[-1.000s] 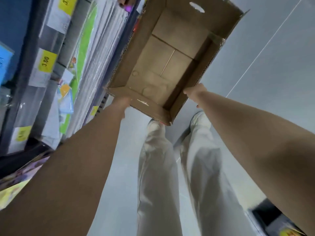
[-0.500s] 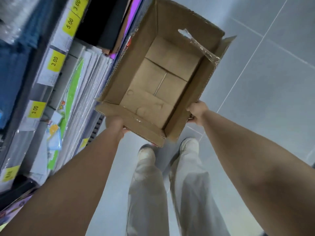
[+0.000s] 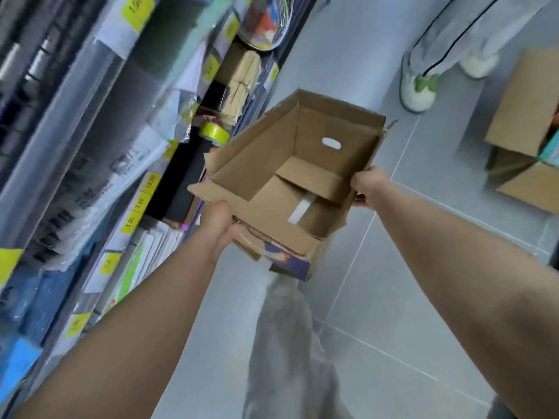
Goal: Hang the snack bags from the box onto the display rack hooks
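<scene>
A cardboard box (image 3: 263, 164) held aloft in a shop aisle.
The left grip (image 3: 219, 222) curls round its near edge and the right grip (image 3: 367, 189) clasps its right wall; the box hangs above the tiled floor (image 3: 393, 297), beside stocked shelves (image 3: 90, 176).

I count two cardboard boxes, a held box (image 3: 266, 158) and a floor box (image 3: 518, 98). One yellow tape roll (image 3: 213, 133) too.

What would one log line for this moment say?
box: empty, held up | left hand: grips near edge | right hand: grips side wall | snack bags: none in view
</scene>
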Tool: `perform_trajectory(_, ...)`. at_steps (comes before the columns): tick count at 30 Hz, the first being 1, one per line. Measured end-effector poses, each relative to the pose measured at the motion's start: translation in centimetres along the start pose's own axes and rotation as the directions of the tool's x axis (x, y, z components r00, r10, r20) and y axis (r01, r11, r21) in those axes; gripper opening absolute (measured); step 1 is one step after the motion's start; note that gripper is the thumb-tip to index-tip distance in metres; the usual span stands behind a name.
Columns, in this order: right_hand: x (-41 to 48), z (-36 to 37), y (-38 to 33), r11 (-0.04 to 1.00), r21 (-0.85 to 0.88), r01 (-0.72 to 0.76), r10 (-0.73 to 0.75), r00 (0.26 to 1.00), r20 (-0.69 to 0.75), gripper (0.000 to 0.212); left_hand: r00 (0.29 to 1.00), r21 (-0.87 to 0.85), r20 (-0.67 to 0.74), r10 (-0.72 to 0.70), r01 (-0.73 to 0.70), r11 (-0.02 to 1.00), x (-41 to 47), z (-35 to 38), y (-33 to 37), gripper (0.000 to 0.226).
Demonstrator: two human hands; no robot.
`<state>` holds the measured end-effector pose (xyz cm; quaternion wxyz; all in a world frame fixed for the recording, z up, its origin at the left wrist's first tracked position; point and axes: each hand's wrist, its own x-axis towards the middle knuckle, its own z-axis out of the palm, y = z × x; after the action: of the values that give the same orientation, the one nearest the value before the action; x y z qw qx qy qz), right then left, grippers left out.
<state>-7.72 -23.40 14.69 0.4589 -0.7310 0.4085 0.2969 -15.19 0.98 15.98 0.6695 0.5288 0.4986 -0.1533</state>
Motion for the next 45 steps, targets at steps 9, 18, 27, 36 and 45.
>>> perform_trajectory(9,9.7,-5.3,-14.4,0.999,0.037,-0.028,0.029,0.999,-0.023,0.015,0.994,0.026,0.089,-0.061,0.059,0.998,7.8,13.0,11.9,0.045)
perform_trajectory(18,23.1,-7.2,-23.8,0.981,0.084,0.174,-0.166,0.982,-0.092,0.049,0.995,0.013,0.050,-0.083,0.083,0.997,18.8,24.8,18.4,0.044)
perform_trajectory(27,32.0,-4.1,-23.6,0.996,-0.091,-0.010,0.018,0.997,0.081,0.064,0.999,-0.018,0.007,-0.039,0.040,0.999,27.0,32.5,16.8,0.039)
perform_trajectory(36,36.1,-2.1,-22.7,0.923,0.384,-0.006,-0.027,0.996,0.081,0.054,0.993,-0.186,0.114,-0.018,0.039,0.982,31.1,33.9,17.0,0.035)
perform_trajectory(45,35.4,-3.4,-25.2,0.981,0.196,-0.016,0.004,0.998,0.062,0.049,0.981,-0.025,0.194,-0.018,0.023,0.999,29.0,33.7,19.8,0.049)
